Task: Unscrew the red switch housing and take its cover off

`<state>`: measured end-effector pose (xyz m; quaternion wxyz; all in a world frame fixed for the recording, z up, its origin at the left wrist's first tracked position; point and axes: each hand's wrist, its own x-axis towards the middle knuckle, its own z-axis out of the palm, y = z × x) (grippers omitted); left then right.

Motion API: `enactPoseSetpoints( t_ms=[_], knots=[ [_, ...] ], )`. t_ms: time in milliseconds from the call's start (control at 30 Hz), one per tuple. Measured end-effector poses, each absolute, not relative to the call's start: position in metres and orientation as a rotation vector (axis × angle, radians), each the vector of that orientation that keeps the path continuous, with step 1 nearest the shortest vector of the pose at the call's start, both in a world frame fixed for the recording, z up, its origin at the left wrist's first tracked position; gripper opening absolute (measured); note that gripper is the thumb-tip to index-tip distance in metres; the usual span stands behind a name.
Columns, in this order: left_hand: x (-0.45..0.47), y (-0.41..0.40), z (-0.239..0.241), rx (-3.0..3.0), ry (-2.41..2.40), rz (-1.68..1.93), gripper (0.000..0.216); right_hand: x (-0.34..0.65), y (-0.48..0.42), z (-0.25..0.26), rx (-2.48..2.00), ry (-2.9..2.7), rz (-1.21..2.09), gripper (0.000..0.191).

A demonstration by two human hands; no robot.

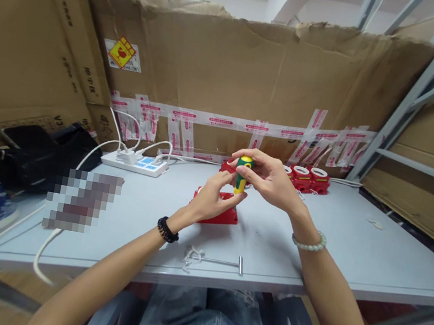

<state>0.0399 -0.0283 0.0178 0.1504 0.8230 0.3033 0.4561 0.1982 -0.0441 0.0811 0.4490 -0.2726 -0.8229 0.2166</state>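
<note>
My right hand (270,180) is closed round the yellow and green handle of a screwdriver (242,174), held upright above the table. My left hand (213,195) pinches the lower part of the same screwdriver from the left. Just under my left hand a red plastic part (221,215) lies on the grey table (140,216); the tool's tip is hidden behind my fingers.
Several red round parts (307,177) stand at the back of the table. A white power strip (136,162) with cables lies back left, beside a black bag (42,151). A metal T-shaped pin with string (216,261) rests near the front edge. Cardboard walls surround the table.
</note>
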Motion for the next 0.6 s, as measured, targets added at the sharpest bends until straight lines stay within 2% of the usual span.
enactPoseSetpoints(
  t_ms=[300, 600],
  knots=[
    [0.036, -0.023, 0.016, 2.246, 0.87, 1.218, 0.021, 0.174, -0.032, 0.069, -0.979, -1.699, -0.128, 0.013],
    [0.038, -0.027, 0.018, 2.249, 0.886, 1.183, 0.02, 0.161, -0.024, 0.068, -1.286, -1.514, -0.426, 0.025]
  ],
)
